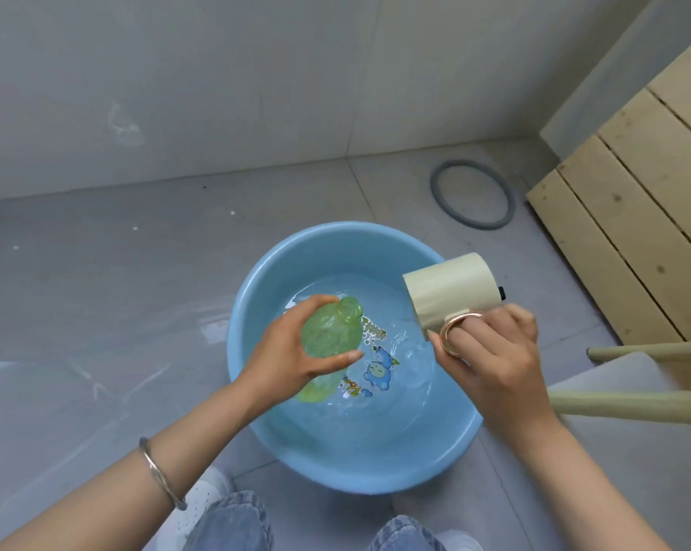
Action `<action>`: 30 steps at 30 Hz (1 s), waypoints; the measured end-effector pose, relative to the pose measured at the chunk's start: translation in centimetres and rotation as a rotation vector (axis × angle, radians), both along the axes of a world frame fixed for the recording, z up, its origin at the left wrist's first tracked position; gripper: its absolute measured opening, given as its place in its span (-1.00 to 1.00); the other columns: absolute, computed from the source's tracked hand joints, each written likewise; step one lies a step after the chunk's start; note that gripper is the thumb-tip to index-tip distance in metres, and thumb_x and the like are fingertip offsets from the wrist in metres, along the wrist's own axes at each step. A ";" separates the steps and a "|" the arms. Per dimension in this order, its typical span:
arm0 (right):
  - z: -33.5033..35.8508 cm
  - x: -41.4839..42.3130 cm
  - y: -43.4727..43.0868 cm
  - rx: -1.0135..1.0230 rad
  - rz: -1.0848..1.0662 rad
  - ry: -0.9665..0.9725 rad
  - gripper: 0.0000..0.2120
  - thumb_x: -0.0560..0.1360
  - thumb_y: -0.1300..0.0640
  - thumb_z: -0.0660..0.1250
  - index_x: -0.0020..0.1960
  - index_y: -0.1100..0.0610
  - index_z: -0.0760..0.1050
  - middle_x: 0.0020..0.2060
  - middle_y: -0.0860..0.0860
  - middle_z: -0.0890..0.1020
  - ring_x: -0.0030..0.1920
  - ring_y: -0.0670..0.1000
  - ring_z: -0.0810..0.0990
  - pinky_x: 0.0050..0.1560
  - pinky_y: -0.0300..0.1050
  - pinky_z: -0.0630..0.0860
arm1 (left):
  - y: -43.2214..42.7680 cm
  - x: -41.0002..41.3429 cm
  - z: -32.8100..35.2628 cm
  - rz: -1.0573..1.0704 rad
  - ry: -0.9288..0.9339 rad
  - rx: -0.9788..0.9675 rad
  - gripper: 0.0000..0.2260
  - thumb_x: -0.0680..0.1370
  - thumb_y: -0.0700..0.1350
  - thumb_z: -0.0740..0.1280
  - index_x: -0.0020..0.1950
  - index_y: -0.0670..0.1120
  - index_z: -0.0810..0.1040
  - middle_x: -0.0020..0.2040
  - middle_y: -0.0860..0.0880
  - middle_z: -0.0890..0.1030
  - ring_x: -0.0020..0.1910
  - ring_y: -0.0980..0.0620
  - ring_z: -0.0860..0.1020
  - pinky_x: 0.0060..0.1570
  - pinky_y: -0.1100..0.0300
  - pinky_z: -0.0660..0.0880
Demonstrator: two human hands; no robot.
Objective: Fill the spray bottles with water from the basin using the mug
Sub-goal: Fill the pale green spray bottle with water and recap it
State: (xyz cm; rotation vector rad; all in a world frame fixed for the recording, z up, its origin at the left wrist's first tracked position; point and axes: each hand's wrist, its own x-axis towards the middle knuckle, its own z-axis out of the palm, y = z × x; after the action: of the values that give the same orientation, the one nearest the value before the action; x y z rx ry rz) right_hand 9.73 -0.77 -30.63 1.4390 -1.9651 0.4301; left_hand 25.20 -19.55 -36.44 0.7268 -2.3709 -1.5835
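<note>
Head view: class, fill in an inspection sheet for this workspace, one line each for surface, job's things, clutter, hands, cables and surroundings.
Surface: grey tiled floor.
Job's things: blue basin holding water; green bottle, capless, tilted over it; cream mug tipped on its side above the basin's edge.
Clutter: grey ring on the floor beyond the basin.
Hands: left hand grips the green bottle; right hand holds the mug by its handle.
Cables: nothing seen.
Surroundings: grey wall; wooden slats and pale wooden legs at right.
</note>
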 end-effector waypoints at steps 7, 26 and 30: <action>3.9 0.2 0.7 -0.036 -0.005 0.023 -0.67 0.43 0.24 0.41 -0.45 0.19 0.37 -0.50 0.02 0.43 -0.30 0.04 0.28 -0.11 -0.12 0.24 | 0.2 -0.9 6.5 -0.007 0.075 -0.004 -0.39 0.21 0.40 0.45 0.20 0.26 0.44 0.12 0.22 0.57 0.17 0.18 0.51 0.17 0.27 0.41; 20.3 2.8 11.2 -1.130 -0.266 -1.130 -0.68 0.53 0.12 0.34 -0.35 0.10 0.34 -0.57 -0.19 0.29 -0.48 -0.18 0.25 -0.41 -0.40 0.23 | 7.1 -3.3 25.9 -0.055 0.361 -0.062 -0.50 0.25 0.31 0.48 0.11 0.18 0.50 -0.03 0.10 0.65 -0.01 0.13 0.60 -0.02 0.32 0.49; 20.7 1.5 15.1 -1.325 -0.332 -1.122 -0.73 0.53 0.10 0.35 -0.33 0.05 0.39 -0.42 -0.13 0.43 -0.43 -0.29 0.38 -0.32 -0.51 0.32 | 10.3 -4.6 28.0 -0.074 0.398 -0.043 -0.61 0.38 0.13 0.54 0.13 0.16 0.50 -0.01 0.14 0.64 0.02 0.17 0.59 -0.03 0.43 0.44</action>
State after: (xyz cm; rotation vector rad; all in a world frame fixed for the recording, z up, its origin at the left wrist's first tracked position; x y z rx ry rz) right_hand 11.27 14.32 -9.92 -0.0875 -1.7545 2.1491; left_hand 20.63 -9.22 -8.42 0.2821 -2.1497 -1.5298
